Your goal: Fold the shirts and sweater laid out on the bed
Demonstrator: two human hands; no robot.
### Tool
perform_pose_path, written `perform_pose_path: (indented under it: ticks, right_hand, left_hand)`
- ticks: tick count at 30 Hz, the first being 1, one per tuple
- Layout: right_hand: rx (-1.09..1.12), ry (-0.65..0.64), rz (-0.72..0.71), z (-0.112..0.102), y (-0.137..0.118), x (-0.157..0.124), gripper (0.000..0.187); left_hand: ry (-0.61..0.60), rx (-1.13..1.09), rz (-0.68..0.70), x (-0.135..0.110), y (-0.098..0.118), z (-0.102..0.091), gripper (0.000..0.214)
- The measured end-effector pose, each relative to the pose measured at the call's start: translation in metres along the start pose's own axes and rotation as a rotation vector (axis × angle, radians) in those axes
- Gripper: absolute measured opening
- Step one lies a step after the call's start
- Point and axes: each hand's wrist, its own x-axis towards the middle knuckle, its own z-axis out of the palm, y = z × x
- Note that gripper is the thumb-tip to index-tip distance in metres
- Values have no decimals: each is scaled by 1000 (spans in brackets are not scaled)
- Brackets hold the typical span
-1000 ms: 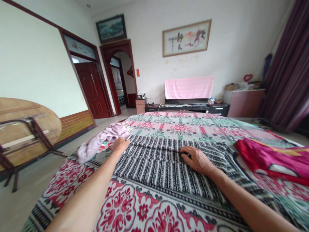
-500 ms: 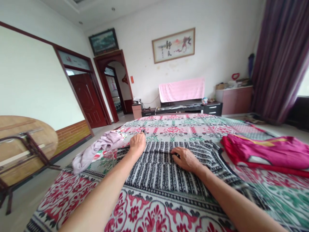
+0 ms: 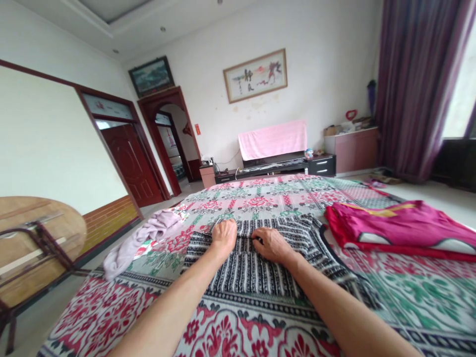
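Note:
A black-and-white striped knit garment (image 3: pixel 253 277) lies spread over the patterned bedcover in front of me. My left hand (image 3: pixel 225 235) is closed in a fist on its upper left part, knuckles up, gripping the cloth. Just to the right, my right hand (image 3: pixel 271 243) rests on the garment with curled fingers, pinching a fold near the middle. The fingertips of both hands are partly hidden. One part of the garment trails off to the right, past my right forearm.
A folded magenta and red cloth (image 3: pixel 401 228) lies on the right of the bedcover (image 3: pixel 230 332). On the left is a crumpled pale lilac cloth (image 3: pixel 145 238). A folded round table (image 3: pixel 40 238) stands beside the bed. Beyond are a TV stand (image 3: pixel 322 166) and a pink cover (image 3: pixel 273 140).
My left hand has moved right and down with the garment's left edge, closer to my right hand. The right hand keeps its place on the cloth. The view has shifted slightly.

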Motion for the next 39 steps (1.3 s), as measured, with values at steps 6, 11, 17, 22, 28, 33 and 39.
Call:
perform_pose_path:
  ticks: [6, 11, 17, 22, 28, 33, 39]
  right_hand:
    - [-1, 6, -15, -1, 0, 0, 19]
    - [10, 11, -31, -2, -2, 0, 18]
    - [32, 51, -85, 0, 2, 0, 19]
    - [49, 105, -192, -6, -12, 5, 21]
    - [119, -7, -174, -5, -41, 7, 24]
    - [139, -1, -97, -1, -37, 5, 26]
    - [163, 25, -145, -1, -42, 4, 24]
  left_hand:
    - [22, -29, -2, 5, 8, 1, 33]
    - [-42, -134, 89, 2, 4, -7, 27]
    - [96, -328, 45, -6, -69, -39, 39]
    - [-178, -350, -101, -20, -135, -21, 60]
    - [-364, -923, 93, -45, -140, 2, 36]
    - [-585, -1240, 270, -52, -138, -8, 48]
    - [-118, -1035, 124, -38, -138, 21, 43]
